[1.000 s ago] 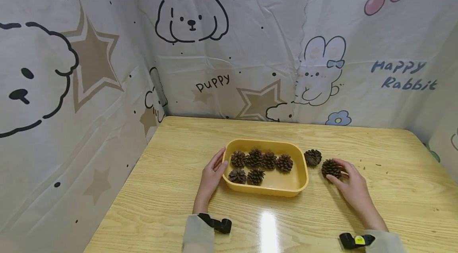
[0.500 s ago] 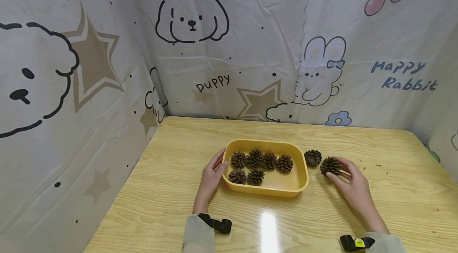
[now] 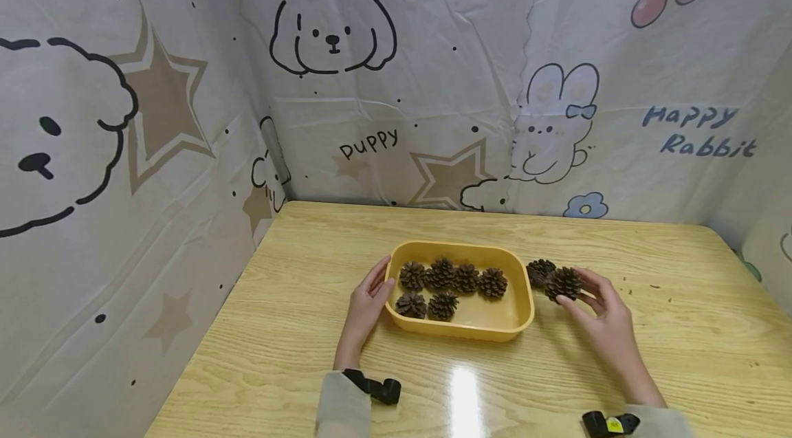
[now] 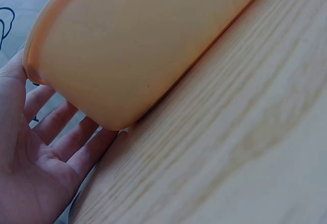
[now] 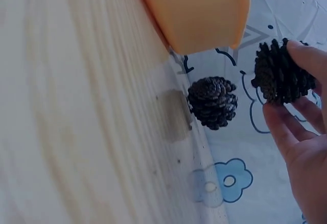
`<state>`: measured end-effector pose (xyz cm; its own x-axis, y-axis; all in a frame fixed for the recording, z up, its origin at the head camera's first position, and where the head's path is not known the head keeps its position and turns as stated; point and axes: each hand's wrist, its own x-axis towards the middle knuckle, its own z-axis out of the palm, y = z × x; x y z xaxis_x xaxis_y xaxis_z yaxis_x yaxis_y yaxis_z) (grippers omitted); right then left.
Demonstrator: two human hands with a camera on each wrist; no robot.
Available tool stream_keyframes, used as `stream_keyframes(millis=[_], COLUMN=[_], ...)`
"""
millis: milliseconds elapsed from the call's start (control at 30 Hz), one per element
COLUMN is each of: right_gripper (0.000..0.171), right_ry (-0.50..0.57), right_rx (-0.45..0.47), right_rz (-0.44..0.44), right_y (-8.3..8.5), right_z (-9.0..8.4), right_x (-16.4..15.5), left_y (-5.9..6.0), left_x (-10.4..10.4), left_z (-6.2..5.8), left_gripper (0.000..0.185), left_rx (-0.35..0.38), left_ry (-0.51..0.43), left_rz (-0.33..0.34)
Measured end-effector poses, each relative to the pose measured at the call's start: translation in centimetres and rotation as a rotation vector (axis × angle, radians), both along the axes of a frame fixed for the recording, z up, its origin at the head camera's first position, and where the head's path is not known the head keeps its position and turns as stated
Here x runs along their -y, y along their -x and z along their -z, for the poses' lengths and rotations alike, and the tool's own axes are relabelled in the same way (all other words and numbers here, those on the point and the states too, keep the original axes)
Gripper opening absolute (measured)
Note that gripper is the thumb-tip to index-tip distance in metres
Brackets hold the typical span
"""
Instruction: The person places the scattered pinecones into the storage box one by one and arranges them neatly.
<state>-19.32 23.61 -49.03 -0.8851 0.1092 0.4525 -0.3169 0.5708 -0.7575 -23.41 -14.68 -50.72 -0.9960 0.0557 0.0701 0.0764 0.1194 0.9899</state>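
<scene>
A brown pine cone [image 3: 564,284] is pinched between the thumb and fingers of my right hand [image 3: 603,314], held above the table in the right wrist view. Another pine cone [image 3: 540,273] lies on the table by the right end of a yellow plastic tray [image 3: 489,318]; the held one partly overlaps it in the head view. Inside the tray, several pine cones [image 3: 441,274] sit in two rows, toward the left and back. My left hand [image 3: 365,300] rests against the tray's left end, thumb at the rim, fairly straight fingers [image 4: 61,122] along the outer wall.
The wood-grain table [image 3: 297,328] runs back to a printed white cloth [image 3: 445,80] that hangs behind it and at the left. Small dark crumbs [image 3: 654,286] lie on the tabletop right of the right hand.
My right hand has lifted the pine cone and brought it leftward toward the tray, now over the other loose cone's edge in the head view. Left hand and tray stay put.
</scene>
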Motion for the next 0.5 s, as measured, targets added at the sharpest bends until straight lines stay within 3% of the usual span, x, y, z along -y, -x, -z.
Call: stream_keyframes(millis=[100,367,500], right_gripper=[0.06,0.061,0.061], right_ry=[0.021,0.047,0.069], right_rx=[-0.036,-0.088,-0.099], right_rz=[-0.018,-0.107,-0.16], right_y=[0.0,-0.1,-0.1], right_z=[-0.3,-0.6,-0.7], right_x=[0.6,2.2,3.2], left_y=[0.6,-0.7,-0.1], left_x=[0.0,-0.1,0.0], left_z=[1.2,-1.2,-0.2], left_gripper=[0.05,0.05,0.05], left_rx=[-0.006,-0.006,-0.004], left_ry=[-0.008,-0.007,-0.01], left_rz=[-0.007,0.012,0.006])
